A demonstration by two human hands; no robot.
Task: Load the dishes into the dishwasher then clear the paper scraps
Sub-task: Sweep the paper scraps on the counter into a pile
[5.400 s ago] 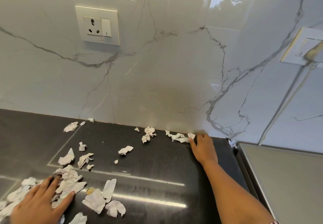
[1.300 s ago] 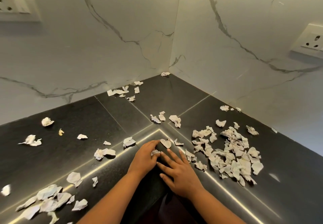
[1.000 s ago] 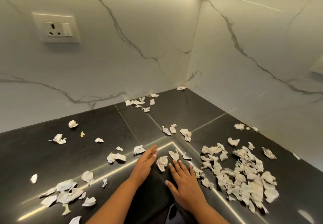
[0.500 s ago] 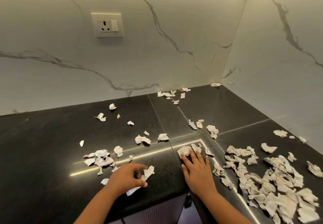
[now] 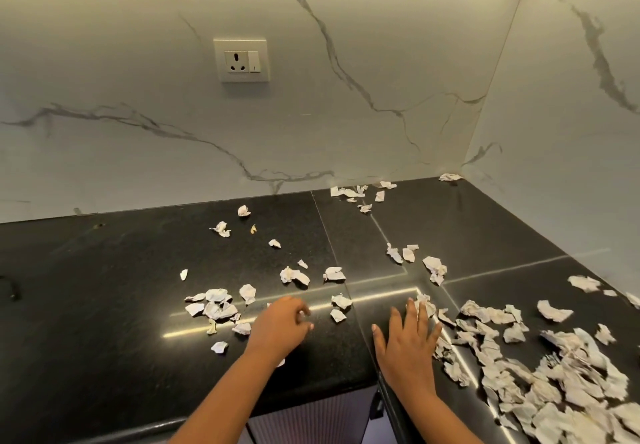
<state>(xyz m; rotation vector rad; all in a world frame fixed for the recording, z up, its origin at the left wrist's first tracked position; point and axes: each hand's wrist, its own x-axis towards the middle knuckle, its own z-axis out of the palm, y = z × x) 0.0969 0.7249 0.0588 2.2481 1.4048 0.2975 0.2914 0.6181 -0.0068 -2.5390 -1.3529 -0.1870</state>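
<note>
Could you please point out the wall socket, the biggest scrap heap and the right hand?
Wall socket (image 5: 241,60): head view, faceplate centre.
Biggest scrap heap (image 5: 571,371): head view, heap's middle.
Right hand (image 5: 407,346): head view, back of hand.

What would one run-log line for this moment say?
phase: clearing paper scraps | left hand: fingers curled, grip unclear | right hand: flat on countertop, fingertips at scraps | large scrap pile: right side
</note>
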